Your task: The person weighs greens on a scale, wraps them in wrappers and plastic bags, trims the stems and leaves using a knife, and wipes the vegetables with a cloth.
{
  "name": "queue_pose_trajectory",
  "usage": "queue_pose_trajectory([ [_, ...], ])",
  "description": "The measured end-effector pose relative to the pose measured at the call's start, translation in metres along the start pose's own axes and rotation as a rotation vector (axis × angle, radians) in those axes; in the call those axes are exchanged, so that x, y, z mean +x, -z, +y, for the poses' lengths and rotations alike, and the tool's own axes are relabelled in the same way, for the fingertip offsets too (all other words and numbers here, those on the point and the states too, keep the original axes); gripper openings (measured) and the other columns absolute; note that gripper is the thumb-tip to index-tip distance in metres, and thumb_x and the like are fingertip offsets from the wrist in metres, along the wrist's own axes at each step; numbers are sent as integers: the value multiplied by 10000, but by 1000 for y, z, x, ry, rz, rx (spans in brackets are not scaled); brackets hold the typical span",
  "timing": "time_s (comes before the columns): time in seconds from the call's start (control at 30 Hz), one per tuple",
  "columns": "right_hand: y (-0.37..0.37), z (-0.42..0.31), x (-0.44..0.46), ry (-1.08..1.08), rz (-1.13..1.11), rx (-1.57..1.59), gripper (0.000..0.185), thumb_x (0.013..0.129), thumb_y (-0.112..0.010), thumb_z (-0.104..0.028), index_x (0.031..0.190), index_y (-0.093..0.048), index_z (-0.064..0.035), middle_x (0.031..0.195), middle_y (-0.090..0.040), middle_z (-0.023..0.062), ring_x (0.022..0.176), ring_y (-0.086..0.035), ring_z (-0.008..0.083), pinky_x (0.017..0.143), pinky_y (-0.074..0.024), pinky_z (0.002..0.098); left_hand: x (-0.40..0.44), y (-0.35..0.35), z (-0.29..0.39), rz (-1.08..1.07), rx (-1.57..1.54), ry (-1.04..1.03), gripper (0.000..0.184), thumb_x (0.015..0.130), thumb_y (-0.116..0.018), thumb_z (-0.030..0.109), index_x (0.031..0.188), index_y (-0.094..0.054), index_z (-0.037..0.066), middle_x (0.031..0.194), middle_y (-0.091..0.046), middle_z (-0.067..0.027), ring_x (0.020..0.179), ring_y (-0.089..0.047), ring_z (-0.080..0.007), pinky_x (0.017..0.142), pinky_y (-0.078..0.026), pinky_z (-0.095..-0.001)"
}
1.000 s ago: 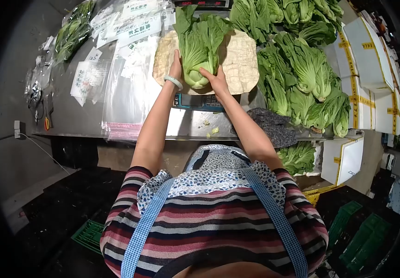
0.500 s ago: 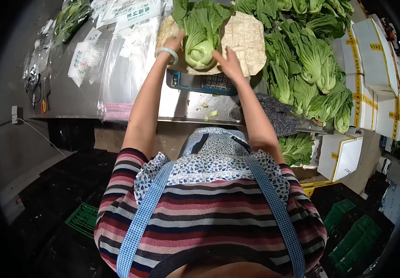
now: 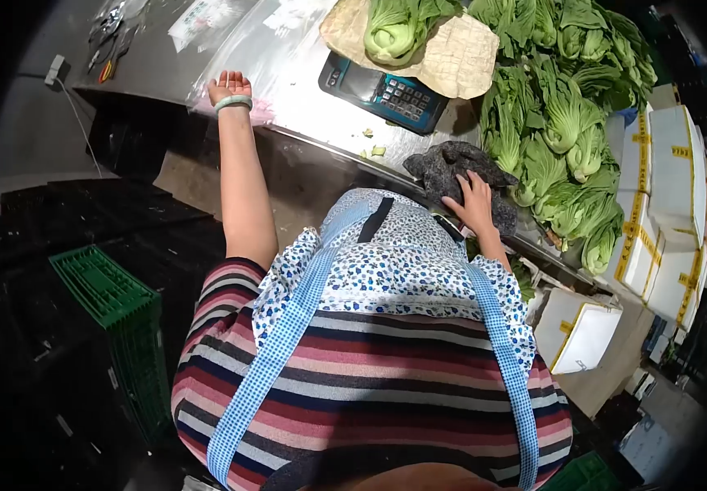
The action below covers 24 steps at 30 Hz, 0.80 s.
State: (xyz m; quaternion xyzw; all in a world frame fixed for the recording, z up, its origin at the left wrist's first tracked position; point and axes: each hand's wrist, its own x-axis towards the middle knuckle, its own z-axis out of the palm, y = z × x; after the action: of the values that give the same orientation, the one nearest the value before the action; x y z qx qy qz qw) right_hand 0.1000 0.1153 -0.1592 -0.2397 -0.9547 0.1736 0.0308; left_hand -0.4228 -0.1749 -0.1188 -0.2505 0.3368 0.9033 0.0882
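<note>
Up on the scale [image 3: 409, 100], the greens [image 3: 394, 37] sat on the tan mat [image 3: 461, 59], leaves facing away from me and neither hand on them. From my end it looked like a between-steps moment: greens placed, hands elsewhere. My left hand [image 3: 229, 88] was palm up near the pink edge of the bags [image 3: 275, 69], fingers loosely bent and a bit apart, holding nothing. Whether it touched the plastic, I honestly couldn't tell. My right hand [image 3: 476, 203] was on the dark cloth [image 3: 450, 164] at the bench [image 3: 333, 127] edge, wide open, fingers spread and thumb out. I saw no real pinch, though the fabric could've hidden a light one. So I'd have called the step in hand right-hand contact with the cloth, nothing fancier. As for the next move, lifting the cloth would've called for curling those fingers into a fold and keeping clear of the heap [image 3: 566, 123] just beside it. Working the greens instead meant bringing both palms up to the base, gently, since the mat jutted past the scale.
</note>
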Motion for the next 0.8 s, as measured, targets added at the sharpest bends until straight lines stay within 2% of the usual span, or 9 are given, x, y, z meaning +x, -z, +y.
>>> queue_pose_trajectory([
  [0.07,1,-2,-10,95,-36,-156,666,796,-686,-444,1328,-488,-95,1411,-377,175,1321,-321,361,1077,-238,517,-24,27,-1,74,-62,-2,335,907,-375,404,923,-516,100,799,-545,-40,675,-542,-200,578,-438,-353],
  [0.1,-5,5,-10,93,-65,-130,718,778,-699,-459,1356,-457,-106,1451,-324,178,1350,-276,369,1087,-211,542,-28,44,-4,88,-82,-7,327,904,-377,400,915,-513,104,791,-543,-35,667,-538,-199,574,-436,-352],
  [0.33,-17,21,4,119,14,-162,510,823,-661,-324,1272,-540,-115,1351,-445,150,1270,-391,314,1039,-300,479,-66,125,-13,153,-227,1,261,891,-420,355,876,-537,122,768,-560,-29,657,-539,-207,597,-437,-362],
  [0.43,-20,15,14,22,40,-177,444,824,-652,-287,1222,-569,-108,1292,-493,133,1219,-432,296,1004,-331,457,-73,143,-11,192,-265,-7,240,883,-440,342,858,-547,129,760,-564,-24,672,-550,-204,607,-448,-360],
  [0.57,-22,12,18,-8,35,-193,434,819,-656,-284,1207,-575,-109,1283,-493,128,1208,-431,296,993,-328,457,-67,143,-11,205,-265,-12,227,872,-455,336,836,-549,132,760,-559,-22,684,-553,-206,609,-452,-359],
  [0.8,-20,8,17,-16,46,-191,449,803,-675,-266,1210,-573,-106,1288,-488,123,1210,-432,286,994,-322,451,-34,103,-36,132,-160,-10,220,864,-463,325,818,-528,120,717,-531,-24,637,-528,-192,579,-425,-351],
])
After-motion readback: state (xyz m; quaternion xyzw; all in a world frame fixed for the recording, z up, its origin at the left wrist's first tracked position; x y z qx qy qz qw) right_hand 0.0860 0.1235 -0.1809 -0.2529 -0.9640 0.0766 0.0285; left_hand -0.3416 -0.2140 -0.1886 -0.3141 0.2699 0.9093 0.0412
